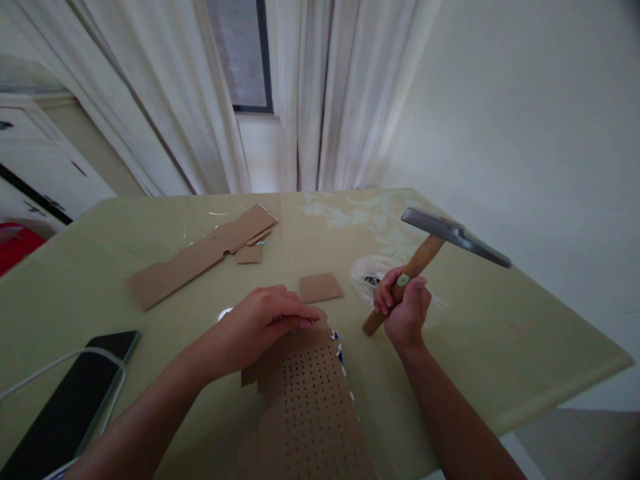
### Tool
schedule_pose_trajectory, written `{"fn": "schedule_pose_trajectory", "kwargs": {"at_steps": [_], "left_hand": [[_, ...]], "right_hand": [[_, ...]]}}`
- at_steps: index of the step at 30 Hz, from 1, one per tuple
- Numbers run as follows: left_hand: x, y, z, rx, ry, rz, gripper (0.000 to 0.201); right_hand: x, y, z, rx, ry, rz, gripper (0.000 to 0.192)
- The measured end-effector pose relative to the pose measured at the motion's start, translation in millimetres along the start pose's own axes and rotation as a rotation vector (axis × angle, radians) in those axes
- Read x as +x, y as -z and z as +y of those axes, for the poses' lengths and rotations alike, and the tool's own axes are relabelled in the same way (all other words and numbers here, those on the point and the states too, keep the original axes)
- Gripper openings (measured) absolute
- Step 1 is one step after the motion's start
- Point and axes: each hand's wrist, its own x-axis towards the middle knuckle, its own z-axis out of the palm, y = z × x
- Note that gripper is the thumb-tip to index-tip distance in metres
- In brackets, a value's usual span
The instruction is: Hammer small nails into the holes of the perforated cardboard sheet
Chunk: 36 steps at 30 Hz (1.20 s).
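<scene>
My right hand (404,308) grips a hammer by its wooden handle (424,256), with the metal head (455,233) raised above the table. A perforated piece of cardboard (310,393) with rows of small holes lies in front of me. My left hand (273,315) rests at its far end, thumb and fingertips pinched together over the surface. Whatever sits between those fingertips is too small or hidden to make out. Just beyond them lies a small cardboard piece (321,287).
A long cardboard strip (200,257) with smaller scraps lies at the back left. Behind my right hand is a clear plastic bag (364,272). A dark phone or tablet (75,400) with a white cable (107,355) lies at the left. Curtains (345,100) hang behind the table.
</scene>
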Motion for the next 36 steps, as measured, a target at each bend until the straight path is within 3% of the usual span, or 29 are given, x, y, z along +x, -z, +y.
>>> {"fn": "schedule_pose_trajectory", "kwargs": {"at_steps": [8, 23, 26, 33, 36], "left_hand": [[-1, -1.9, -1, -0.011, 0.009, 0.009, 0.019], [0, -2.9, 2, -0.035, 0.173, 0.046, 0.007], [1, -5.4, 1, -0.041, 0.192, 0.049, 0.009], [4, -12.2, -4, -0.046, 0.137, 0.058, 0.013], [4, -13.4, -6, -0.088, 0.126, 0.071, 0.015]], "right_hand": [[-1, 1, 0, 0.014, 0.022, -0.022, 0.059], [-1, 1, -6, -0.066, -0.037, -0.065, 0.064], [-2, 1, -18, -0.137, -0.140, -0.158, 0.066], [-28, 9, -72, -0.323, -0.500, -0.562, 0.056], [-43, 14, -95, -0.370, -0.584, -0.635, 0.056]]}}
